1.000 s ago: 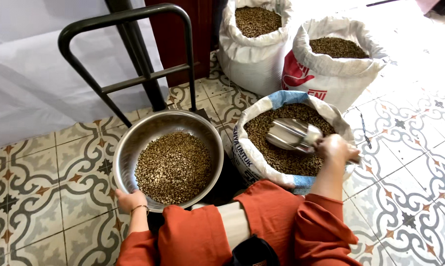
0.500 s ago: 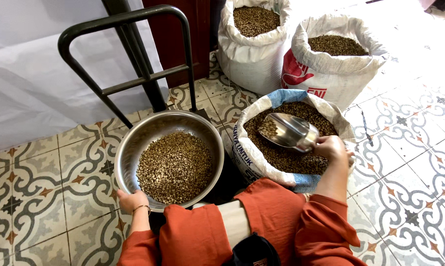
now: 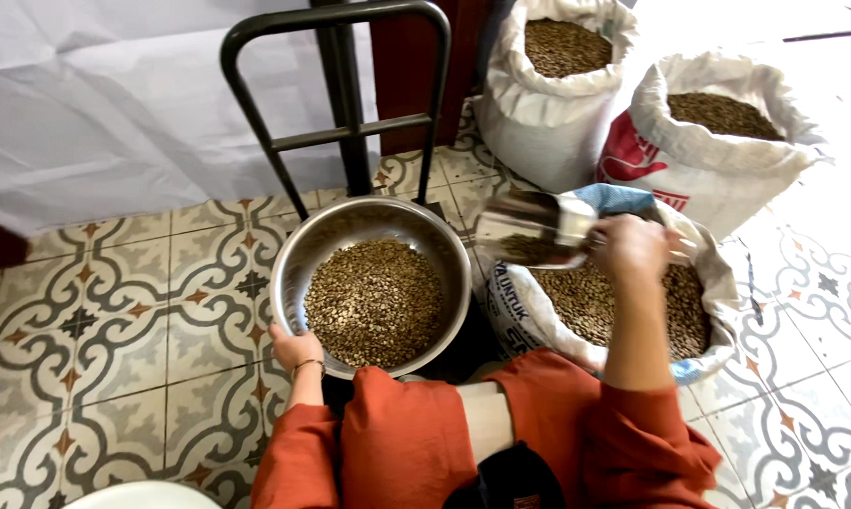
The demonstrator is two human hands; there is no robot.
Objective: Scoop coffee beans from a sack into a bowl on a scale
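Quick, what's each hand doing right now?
Left hand: closed on the rim of the metal bowl.
Right hand: closed on the handle of a metal scoop holding beans.

Three open white woven sacks of beans stand right of the metal bowl (image 3: 374, 283). The nearest sack (image 3: 548, 311) touches the bowl, its rim lined blue, with dark print on its side. The middle sack (image 3: 703, 160), farther right, bears a red mark. The far sack (image 3: 553, 113), behind, looks plain.
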